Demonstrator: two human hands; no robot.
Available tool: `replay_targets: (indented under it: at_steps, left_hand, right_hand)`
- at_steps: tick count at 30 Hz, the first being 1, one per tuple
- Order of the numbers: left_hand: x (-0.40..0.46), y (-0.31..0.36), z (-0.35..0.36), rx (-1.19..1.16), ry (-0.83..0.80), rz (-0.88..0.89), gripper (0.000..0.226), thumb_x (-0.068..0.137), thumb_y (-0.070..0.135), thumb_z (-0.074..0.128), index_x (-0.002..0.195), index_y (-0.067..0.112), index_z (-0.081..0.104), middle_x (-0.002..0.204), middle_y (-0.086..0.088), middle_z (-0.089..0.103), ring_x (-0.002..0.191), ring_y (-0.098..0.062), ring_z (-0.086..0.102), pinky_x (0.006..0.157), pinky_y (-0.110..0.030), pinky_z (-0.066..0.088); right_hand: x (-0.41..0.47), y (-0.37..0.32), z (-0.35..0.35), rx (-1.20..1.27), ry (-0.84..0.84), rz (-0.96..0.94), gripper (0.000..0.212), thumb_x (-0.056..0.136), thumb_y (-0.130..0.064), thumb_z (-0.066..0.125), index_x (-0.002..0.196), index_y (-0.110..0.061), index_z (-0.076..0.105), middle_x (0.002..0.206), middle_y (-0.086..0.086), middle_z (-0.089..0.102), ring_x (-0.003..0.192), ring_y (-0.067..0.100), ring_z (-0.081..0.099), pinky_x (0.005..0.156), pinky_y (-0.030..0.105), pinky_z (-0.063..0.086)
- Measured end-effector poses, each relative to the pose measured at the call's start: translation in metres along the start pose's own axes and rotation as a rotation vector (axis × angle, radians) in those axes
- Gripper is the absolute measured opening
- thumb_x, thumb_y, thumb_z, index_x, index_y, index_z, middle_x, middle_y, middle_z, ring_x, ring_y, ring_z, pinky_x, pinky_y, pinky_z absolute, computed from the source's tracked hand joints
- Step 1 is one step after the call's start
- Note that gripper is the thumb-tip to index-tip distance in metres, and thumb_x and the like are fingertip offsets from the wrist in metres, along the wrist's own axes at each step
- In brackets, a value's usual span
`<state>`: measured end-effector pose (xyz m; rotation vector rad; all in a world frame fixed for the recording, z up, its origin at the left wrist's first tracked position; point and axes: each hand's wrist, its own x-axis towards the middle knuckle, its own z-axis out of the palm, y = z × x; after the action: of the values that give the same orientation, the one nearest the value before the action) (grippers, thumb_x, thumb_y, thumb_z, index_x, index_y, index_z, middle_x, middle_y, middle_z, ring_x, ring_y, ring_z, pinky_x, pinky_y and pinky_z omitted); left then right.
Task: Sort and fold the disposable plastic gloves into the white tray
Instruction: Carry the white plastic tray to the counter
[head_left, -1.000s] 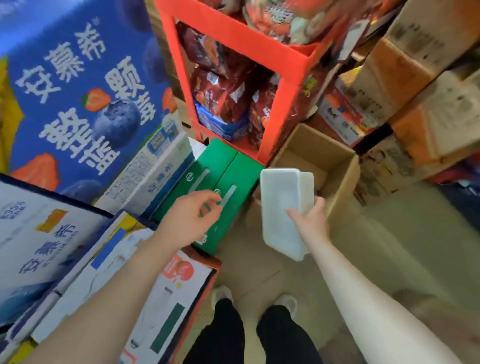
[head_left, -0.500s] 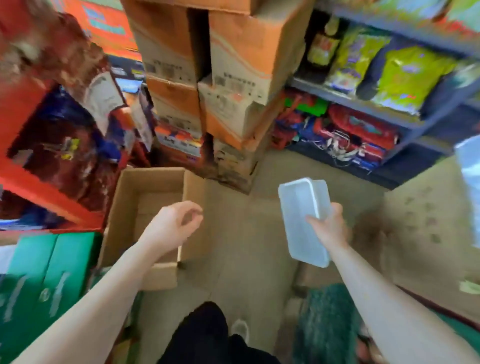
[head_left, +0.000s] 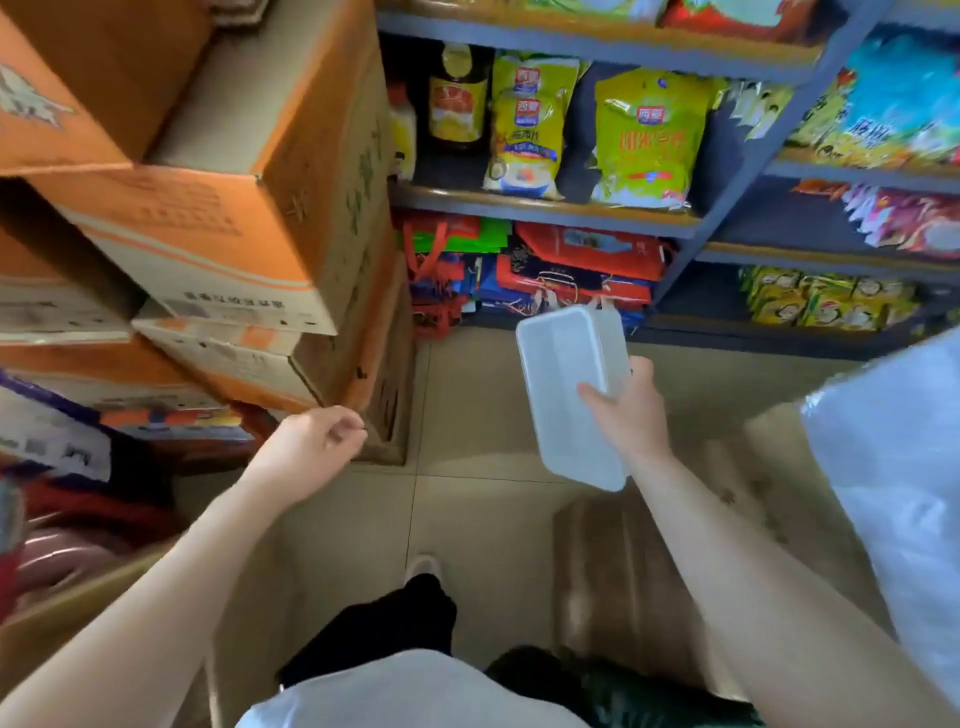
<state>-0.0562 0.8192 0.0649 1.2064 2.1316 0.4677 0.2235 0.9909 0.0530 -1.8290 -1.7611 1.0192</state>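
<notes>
White tray (head_left: 571, 384), nothing visible inside, held in right hand (head_left: 626, 410).

One white tray (head_left: 563, 374). Two hands: left hand (head_left: 311, 441), right hand (head_left: 631, 410). Two yellow-green snack bags (head_left: 649, 135) and one dark bottle (head_left: 457, 98) on the middle shelf (head_left: 540, 208). At least four stacked cardboard boxes (head_left: 249, 197); further ones blurred, count uncertain. One shoe (head_left: 423, 564).

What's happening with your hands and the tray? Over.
Right hand grips white tray, held up. Left hand loosely curled, holding nothing. No gloves in sight. Stacked boxes close on left.
</notes>
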Motion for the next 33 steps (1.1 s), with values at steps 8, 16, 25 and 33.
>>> replay_targets:
  at_steps: [8,16,25,33]
  left_hand:
    - [0.201,0.149,-0.028,0.072,-0.054,0.367,0.015,0.091,0.020,0.058,0.103,0.016,0.065,0.091,0.004,0.064,0.080,-0.012,0.059,0.074,-0.022,0.045]
    - [0.387,0.299,0.012,0.199,-0.148,0.542,0.014,0.091,0.022,0.057,0.102,0.018,0.064,0.079,0.005,0.061,0.061,-0.005,0.054,0.066,-0.023,0.039]
    - [0.545,0.473,0.097,0.384,-0.298,0.715,0.018,0.089,0.019,0.057,0.102,0.010,0.066,0.099,-0.007,0.066,0.096,-0.027,0.061,0.079,-0.031,0.041]
    - [0.627,0.662,0.233,0.589,-0.543,0.991,0.023,0.092,0.023,0.055,0.109,0.011,0.063,0.104,-0.005,0.067,0.096,-0.023,0.062,0.078,-0.028,0.043]
  right_hand:
    - [0.136,0.023,-0.029,-0.095,0.168,0.348,0.042,0.080,-0.034,0.067,0.104,-0.018,0.037,0.100,0.003,0.057,0.093,0.028,0.060,0.082,0.044,0.051]
    - [0.292,0.043,-0.086,0.020,0.328,0.593,0.049,0.081,-0.031,0.067,0.114,-0.009,0.038,0.116,0.014,0.056,0.103,0.035,0.056,0.085,0.043,0.046]
    - [0.417,0.061,-0.246,0.216,0.611,0.579,0.054,0.082,-0.032,0.067,0.123,-0.016,0.035,0.120,0.005,0.053,0.106,0.027,0.054,0.090,0.048,0.048]
    - [0.474,0.138,-0.362,0.323,0.891,0.706,0.057,0.083,-0.029,0.065,0.129,-0.014,0.034,0.105,-0.004,0.049,0.095,0.021,0.052,0.081,0.040,0.048]
